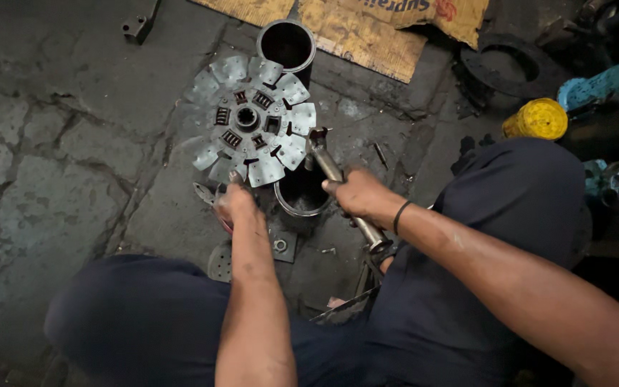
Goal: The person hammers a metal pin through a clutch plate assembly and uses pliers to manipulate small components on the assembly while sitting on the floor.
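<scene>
Person squats over clutch disc (251,120) resting across two steel cylinders (286,44), left hand (236,204) fingers pinching its near rim, right hand (358,195) fisted round hammer (344,188) by the edge, seemingly mid-striking; next blow needs disc steady.

Grey petal-edged metal clutch disc (251,120) with dark springs; round yellow ribbed cap (536,119); flat tan cardboard sheet (352,29); chipped turquoise machine part (596,86).

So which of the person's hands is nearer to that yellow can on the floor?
The right. The right hand, gripping a metal hammer, is closer to the yellow can, which lies up and to its right. The left hand is farther away, at the clutch disc.
</scene>
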